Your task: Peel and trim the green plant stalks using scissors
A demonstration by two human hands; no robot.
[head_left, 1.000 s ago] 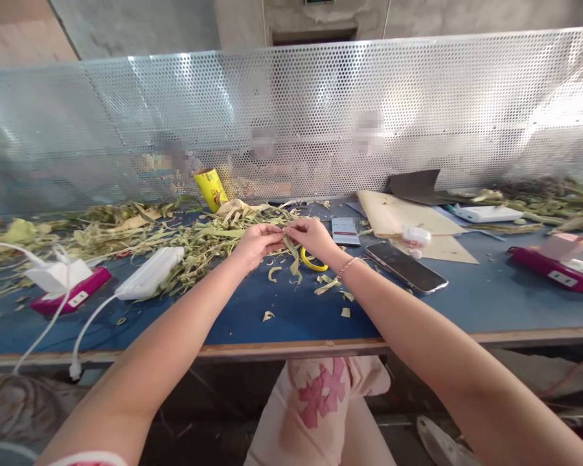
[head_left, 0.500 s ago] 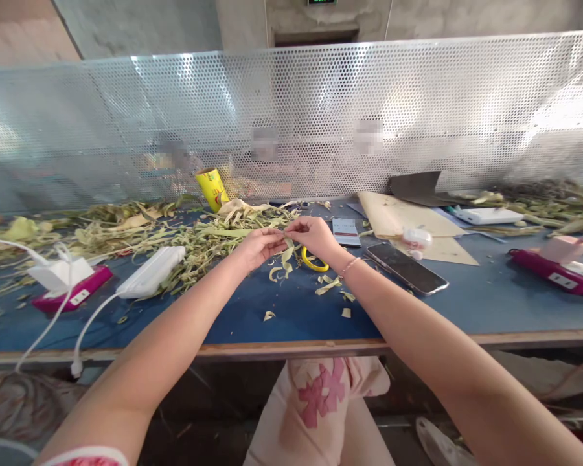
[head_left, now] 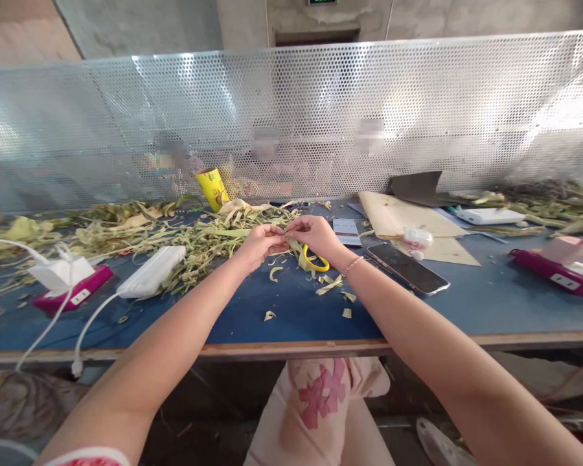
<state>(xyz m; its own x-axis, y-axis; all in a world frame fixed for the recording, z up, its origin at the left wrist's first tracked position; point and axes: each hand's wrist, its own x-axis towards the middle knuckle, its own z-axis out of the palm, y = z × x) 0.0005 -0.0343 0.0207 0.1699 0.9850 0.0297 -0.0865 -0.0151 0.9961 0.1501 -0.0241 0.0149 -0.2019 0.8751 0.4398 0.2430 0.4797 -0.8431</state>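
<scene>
My left hand [head_left: 263, 246] and my right hand [head_left: 315, 234] meet fingertip to fingertip above the blue table. Both are closed in a pinch. A pale green leaf strip [head_left: 300, 254] hangs below the right fingers, and its upper end is hidden among the fingertips. Just behind that strip lies a yellow ring-shaped handle [head_left: 317, 264], partly covered. To the left of my hands spreads a heap of dried green stalks and leaves [head_left: 199, 243]. Small leaf scraps [head_left: 328, 285] are scattered close to my right wrist.
On the left are a white power bank [head_left: 151, 272] and a magenta power strip [head_left: 75, 291] with cables. To the right lie a phone [head_left: 408, 268], brown paper [head_left: 408, 217] and another magenta strip [head_left: 556, 272]. A yellow tube [head_left: 212, 189] leans near the perforated metal screen [head_left: 311, 116].
The hanging leaf strip has shifted right, from between my hands to beneath the right fingers, now overlapping the yellow ring. Both hands stay almost in place.
</scene>
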